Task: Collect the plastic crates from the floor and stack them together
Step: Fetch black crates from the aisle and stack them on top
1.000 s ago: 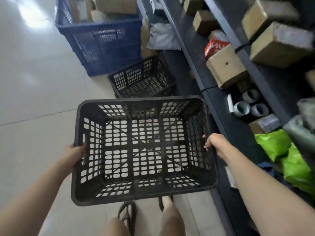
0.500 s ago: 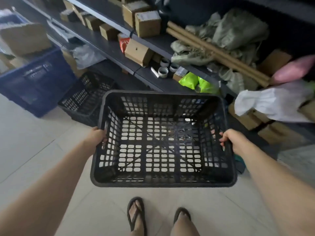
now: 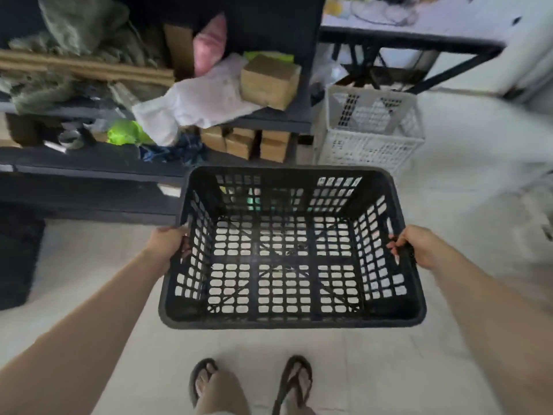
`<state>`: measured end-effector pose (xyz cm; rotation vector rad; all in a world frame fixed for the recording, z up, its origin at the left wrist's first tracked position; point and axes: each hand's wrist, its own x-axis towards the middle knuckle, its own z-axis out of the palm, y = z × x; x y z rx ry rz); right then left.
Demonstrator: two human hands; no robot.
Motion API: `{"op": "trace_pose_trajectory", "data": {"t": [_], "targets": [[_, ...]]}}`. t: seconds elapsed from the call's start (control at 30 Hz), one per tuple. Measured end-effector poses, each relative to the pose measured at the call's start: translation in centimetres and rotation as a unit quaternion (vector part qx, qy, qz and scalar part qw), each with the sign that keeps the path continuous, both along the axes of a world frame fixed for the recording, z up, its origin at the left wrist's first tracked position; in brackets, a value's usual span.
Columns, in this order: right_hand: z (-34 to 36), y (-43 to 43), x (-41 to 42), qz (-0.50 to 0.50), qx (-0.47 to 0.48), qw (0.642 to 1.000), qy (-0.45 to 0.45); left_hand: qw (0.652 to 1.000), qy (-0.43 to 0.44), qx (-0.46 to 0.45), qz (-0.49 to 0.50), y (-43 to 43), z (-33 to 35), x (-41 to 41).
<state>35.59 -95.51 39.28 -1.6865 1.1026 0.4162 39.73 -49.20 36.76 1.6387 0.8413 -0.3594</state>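
Outstretched, left hand (image 3: 167,244) and right hand (image 3: 420,245) clasp black crate (image 3: 287,320) sides.

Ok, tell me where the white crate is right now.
In the head view the white crate stands on the floor at upper right, beside the end of the dark shelf and beyond the held black crate.
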Motion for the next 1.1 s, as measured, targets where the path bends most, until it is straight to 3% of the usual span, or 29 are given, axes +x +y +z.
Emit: {"op": "trace_pose_trajectory", "data": {"t": [0.2,0.4,0.67,0.93,1.1], "targets": [[3.6,-15.0,-4.1,-0.19,-0.098,0.973,-0.091,0.993,-0.02,-0.028,-0.109,-19.4,1.6,5.5],[5.5,-26.4,-1.4,-0.25,-0.149,0.95,-0.111,0.986,-0.029,-0.059,-0.155,-33.9,2.1,12.9],[6.6,-40.6,15.0,-0.268,-0.123,0.942,-0.163,0.983,-0.086,-0.042,-0.153,-46.5,5.5,28.6],[10.1,-47.2,33.9,-0.204,-0.101,0.947,-0.226,0.976,-0.159,0.047,-0.143,-51.6,11.5,43.9],[9.7,-50.7,45.9,-0.146,-0.078,0.958,-0.233,0.968,-0.187,0.087,-0.145,-53.1,11.4,52.9]]}}
